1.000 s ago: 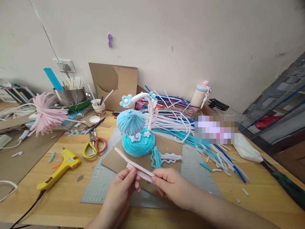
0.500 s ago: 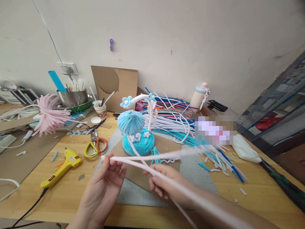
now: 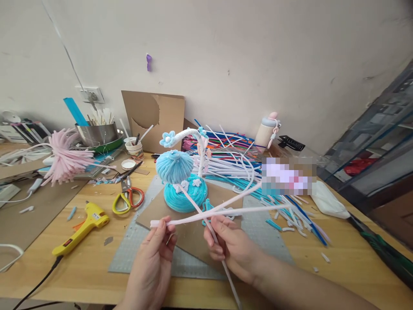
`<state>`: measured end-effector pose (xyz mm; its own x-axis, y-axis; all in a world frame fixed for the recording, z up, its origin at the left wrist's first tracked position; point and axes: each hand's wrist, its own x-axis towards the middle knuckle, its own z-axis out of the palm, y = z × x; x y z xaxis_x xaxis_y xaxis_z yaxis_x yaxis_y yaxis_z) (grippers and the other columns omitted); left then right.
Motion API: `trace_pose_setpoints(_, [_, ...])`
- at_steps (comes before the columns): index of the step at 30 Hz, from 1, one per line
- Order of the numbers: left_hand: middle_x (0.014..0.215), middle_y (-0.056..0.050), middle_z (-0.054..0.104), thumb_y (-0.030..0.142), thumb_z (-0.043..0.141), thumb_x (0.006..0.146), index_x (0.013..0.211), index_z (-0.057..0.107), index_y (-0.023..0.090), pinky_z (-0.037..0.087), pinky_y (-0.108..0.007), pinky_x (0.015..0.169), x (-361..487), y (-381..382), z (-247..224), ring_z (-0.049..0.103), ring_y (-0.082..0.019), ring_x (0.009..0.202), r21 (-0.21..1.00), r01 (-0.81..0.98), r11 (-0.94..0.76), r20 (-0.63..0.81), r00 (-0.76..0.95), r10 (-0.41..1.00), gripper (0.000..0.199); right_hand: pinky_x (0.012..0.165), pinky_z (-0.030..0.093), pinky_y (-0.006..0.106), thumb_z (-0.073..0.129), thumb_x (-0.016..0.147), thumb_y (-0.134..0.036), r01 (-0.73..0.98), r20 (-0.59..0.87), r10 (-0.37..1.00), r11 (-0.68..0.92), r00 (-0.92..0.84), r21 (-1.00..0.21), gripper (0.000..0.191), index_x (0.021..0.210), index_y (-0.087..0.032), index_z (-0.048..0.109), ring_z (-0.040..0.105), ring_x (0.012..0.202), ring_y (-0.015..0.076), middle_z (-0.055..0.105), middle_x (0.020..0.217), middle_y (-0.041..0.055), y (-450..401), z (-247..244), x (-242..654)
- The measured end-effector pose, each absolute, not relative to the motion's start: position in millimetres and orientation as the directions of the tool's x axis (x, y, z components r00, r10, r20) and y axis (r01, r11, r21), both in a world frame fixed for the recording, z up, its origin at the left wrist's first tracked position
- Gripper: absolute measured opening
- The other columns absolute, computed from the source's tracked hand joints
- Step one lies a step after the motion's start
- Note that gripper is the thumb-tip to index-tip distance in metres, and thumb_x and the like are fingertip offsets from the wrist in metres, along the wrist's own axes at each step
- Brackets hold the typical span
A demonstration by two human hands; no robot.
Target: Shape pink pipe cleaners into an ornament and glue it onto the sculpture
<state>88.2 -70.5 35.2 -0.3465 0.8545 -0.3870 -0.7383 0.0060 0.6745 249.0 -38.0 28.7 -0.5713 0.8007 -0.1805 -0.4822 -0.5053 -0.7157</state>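
My left hand (image 3: 155,254) pinches the near ends of two pale pink pipe cleaners (image 3: 248,211), which fan out to the right. Closed around another pink pipe cleaner (image 3: 192,200) is my right hand (image 3: 230,243); that stem slants from upper left to lower right and crosses the pair. Behind the hands stands a pipe-cleaner lamp-like model: a round blue base (image 3: 183,199), a blue pleated shade (image 3: 174,167) and a white curved stem (image 3: 202,157) with small flowers. A flat cardboard piece (image 3: 190,239) lies under the hands on a grey cutting mat (image 3: 129,256).
To the left lie a yellow glue gun (image 3: 80,228), scissors (image 3: 128,200) and a pink pipe-cleaner bundle (image 3: 66,157). Piles of coloured pipe cleaners (image 3: 222,165) fill the back, near a bottle (image 3: 266,131). Offcuts (image 3: 295,221) lie at right. Cardboard (image 3: 155,118) leans on the wall.
One of the left hand's pipe cleaners has swung from the lower right up toward the back right. The left hand has shifted slightly right and down; the right hand still grips its stem.
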Motion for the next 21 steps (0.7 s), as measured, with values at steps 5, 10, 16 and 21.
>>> trace_pose_setpoints(5, [0.072,-0.003,0.063,0.01,0.055,0.082,0.085,0.069,0.012,0.051,-0.016,0.061,90.7,-73.1,32.8,0.059,-0.008,0.066,0.682,-0.73,0.046,-0.404,-0.324,0.856,0.014,0.04,0.019,0.018,0.06,0.082,-0.036,-0.499,-0.208,0.783,-0.552,-0.587,-0.668,0.02,0.085,-0.02,0.049,0.03,0.039,0.0034,0.049,0.055,-0.0069,-40.6,29.6,249.6])
trace_pose_setpoints(10, [0.074,-0.004,0.064,0.015,0.064,0.077,0.085,0.069,0.012,0.051,-0.018,0.061,94.4,-77.1,26.9,0.06,-0.01,0.067,0.683,-0.718,0.133,-0.441,-0.261,0.858,0.01,0.035,0.011,0.019,0.048,0.085,-0.041,-0.458,-0.426,0.713,-0.691,-0.556,-0.559,0.022,0.077,-0.02,0.048,0.025,0.031,0.0037,0.043,0.045,-0.0084,-42.6,25.5,249.8])
trace_pose_setpoints(16, [0.074,-0.003,0.064,0.017,0.063,0.078,0.088,0.068,0.012,0.05,-0.017,0.058,94.3,-79.3,20.6,0.059,-0.009,0.067,0.68,-0.704,0.204,-0.475,-0.212,0.854,0.012,0.035,0.011,0.018,0.05,0.084,-0.039,-0.532,-0.495,0.732,-0.681,-0.469,-0.503,0.023,0.096,-0.02,0.052,0.027,0.029,0.0025,0.05,0.05,-0.0077,-40.4,21.4,247.7])
trace_pose_setpoints(21, [0.074,-0.003,0.063,0.011,0.052,0.085,0.088,0.067,0.013,0.051,-0.018,0.059,93.7,-77.4,22.6,0.06,-0.008,0.066,0.69,-0.694,0.205,-0.487,-0.235,0.841,0.016,0.037,0.013,0.018,0.053,0.082,-0.036,-0.597,-0.454,0.735,-0.676,-0.503,-0.432,0.016,0.084,-0.02,0.05,0.028,0.032,0.0024,0.046,0.049,-0.008,-39.2,21.5,248.5])
